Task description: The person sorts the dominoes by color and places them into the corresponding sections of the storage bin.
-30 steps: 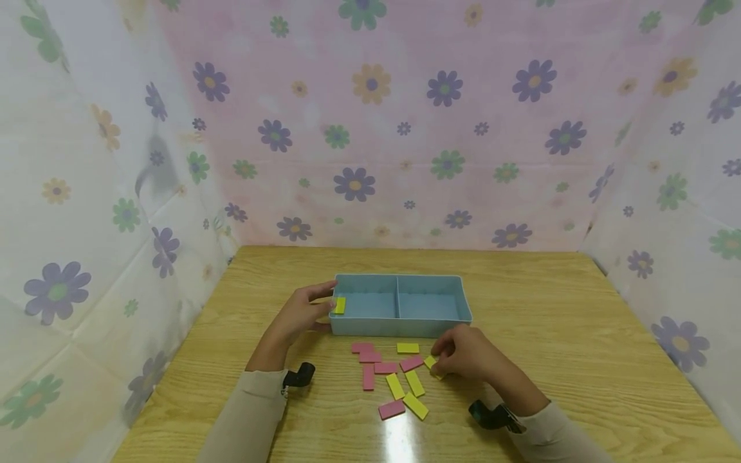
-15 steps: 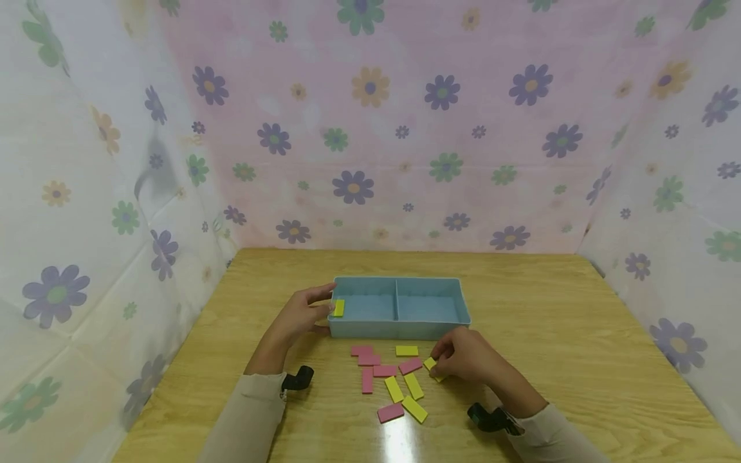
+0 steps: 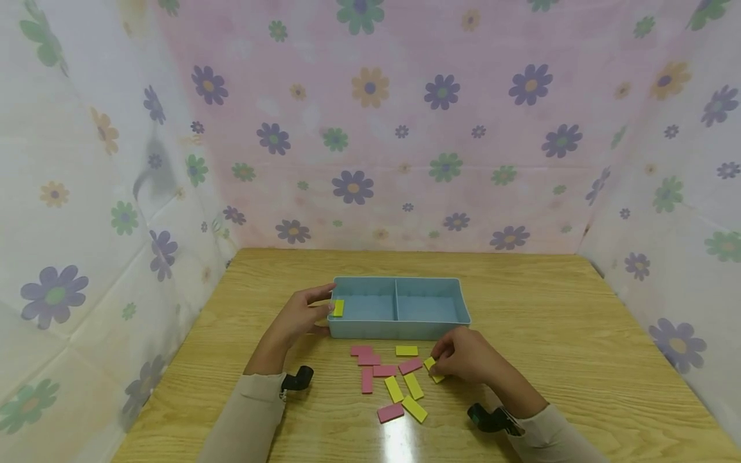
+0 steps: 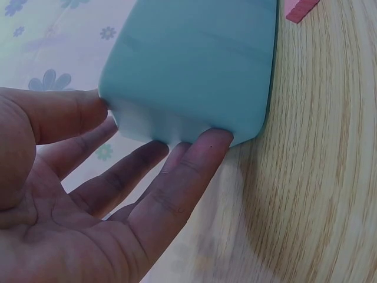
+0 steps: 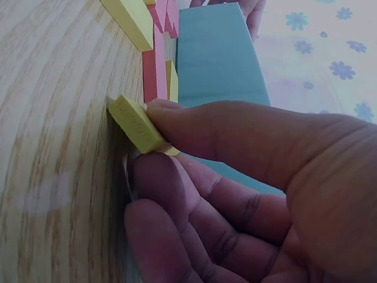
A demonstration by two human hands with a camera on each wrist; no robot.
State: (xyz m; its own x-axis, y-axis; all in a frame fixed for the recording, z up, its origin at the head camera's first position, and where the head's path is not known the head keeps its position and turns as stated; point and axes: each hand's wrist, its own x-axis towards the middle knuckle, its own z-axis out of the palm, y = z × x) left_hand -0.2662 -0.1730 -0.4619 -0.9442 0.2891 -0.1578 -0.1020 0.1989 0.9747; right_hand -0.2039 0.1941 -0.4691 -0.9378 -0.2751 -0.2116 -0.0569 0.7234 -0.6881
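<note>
A light blue box [image 3: 376,330] with two compartments stands on the table. My left hand [image 3: 298,315] touches its left end with spread, fairly straight fingers [image 4: 182,188], which rest on the end wall in the left wrist view. Just inside that end, a yellow block [image 3: 339,308] leans in the left compartment. In front of the box, my right hand [image 3: 469,354] pinches a flat yellow domino-shaped block [image 5: 136,124] between thumb and fingers, tilted against the tabletop. Part of this block hides behind the fingers in the head view.
Pink blocks [image 3: 384,371] and yellow blocks [image 3: 413,386], several of each, lie loosely on the wooden table [image 3: 521,296] between the hands, some touching. Flowered cloth [image 3: 405,148] hangs behind and at both sides.
Both hands, the box and the loose blocks keep nearly the same places. The head view has tilted up very slightly since the first frame.
</note>
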